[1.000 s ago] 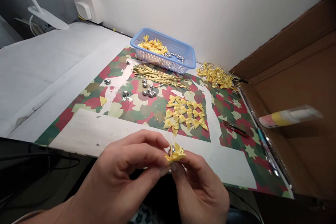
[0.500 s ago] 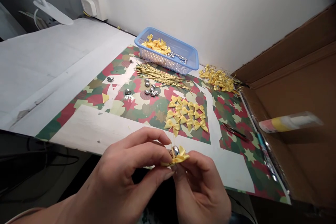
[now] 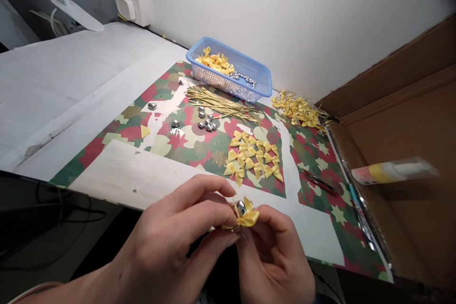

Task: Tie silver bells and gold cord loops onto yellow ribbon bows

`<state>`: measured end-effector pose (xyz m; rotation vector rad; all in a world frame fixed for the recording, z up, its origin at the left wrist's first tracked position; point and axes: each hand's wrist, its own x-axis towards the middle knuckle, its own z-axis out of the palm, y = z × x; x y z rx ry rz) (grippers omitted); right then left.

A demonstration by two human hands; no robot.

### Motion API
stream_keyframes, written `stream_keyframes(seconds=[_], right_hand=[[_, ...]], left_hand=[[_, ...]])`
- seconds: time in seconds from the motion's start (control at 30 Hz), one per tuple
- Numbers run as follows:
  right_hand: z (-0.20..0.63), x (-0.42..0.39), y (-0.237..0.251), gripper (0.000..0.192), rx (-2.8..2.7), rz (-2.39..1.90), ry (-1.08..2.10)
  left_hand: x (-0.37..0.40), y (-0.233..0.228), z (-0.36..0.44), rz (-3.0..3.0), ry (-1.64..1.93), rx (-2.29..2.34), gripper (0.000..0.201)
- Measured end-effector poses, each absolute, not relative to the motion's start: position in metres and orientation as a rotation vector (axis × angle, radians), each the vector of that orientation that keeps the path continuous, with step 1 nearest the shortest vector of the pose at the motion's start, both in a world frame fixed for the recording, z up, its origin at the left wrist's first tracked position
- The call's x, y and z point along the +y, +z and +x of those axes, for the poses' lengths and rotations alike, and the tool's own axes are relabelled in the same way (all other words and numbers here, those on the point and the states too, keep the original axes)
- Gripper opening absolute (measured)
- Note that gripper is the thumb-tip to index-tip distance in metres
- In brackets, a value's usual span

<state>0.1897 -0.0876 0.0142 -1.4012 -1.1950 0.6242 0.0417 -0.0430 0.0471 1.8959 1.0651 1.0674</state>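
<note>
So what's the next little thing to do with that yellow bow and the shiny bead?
Probably snug the silver bead tight against the yellow bow. Both hands, left hand and right hand, pinch it, and the bead sits just on the bow's middle.

Between the left hand (image 3: 167, 242) and the right hand (image 3: 274, 256) a satin-cloth yellow bow (image 3: 247, 217) is gleaming softly, its silver bead (image 3: 241, 207) shining like polished metal; beyond the hands, glossy printed paper (image 3: 199, 142) is covering the matt pale bench (image 3: 53, 76); farther off, a perforated blue plastic basket (image 3: 249, 86) is looking smooth; right of the hands, cardboard (image 3: 402, 118) is showing matt and rough.
</note>
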Motion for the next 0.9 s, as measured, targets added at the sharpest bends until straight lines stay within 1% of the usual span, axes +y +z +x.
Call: stream_keyframes(seconds=[0.13, 0.23, 0.33, 0.47, 0.6, 0.8, 0.9], right_hand=[[0.197, -0.085, 0.017, 0.019, -1.278, -1.420, 0.556], [0.212, -0.080, 0.028, 0.026, -1.415, -1.397, 0.330], [0.222, -0.076, 0.042, 0.026, -1.658, -1.336, 0.191], [0.220, -0.070, 0.049, 0.023, -1.874, -1.334, 0.206], [0.216, -0.062, 0.048, 0.025, -2.006, -1.256, 0.186], [0.225, -0.049, 0.059, 0.017, -1.939, -1.258, 0.375], [0.224, -0.046, 0.061, 0.013, -2.004, -1.248, 0.400]], left_hand=[[-0.040, 0.048, 0.041, 1.759, 1.074, 1.075, 0.023], [-0.036, 0.046, 0.041, 1.600, 1.036, 1.087, 0.022], [-0.033, 0.043, 0.041, 1.550, 1.010, 1.078, 0.022], [-0.033, 0.040, 0.042, 1.604, 1.020, 1.089, 0.023], [-0.032, 0.039, 0.042, 1.668, 1.069, 1.095, 0.026], [-0.030, 0.036, 0.038, 1.458, 0.989, 1.065, 0.020], [-0.027, 0.036, 0.039, 1.414, 0.985, 1.040, 0.021]])
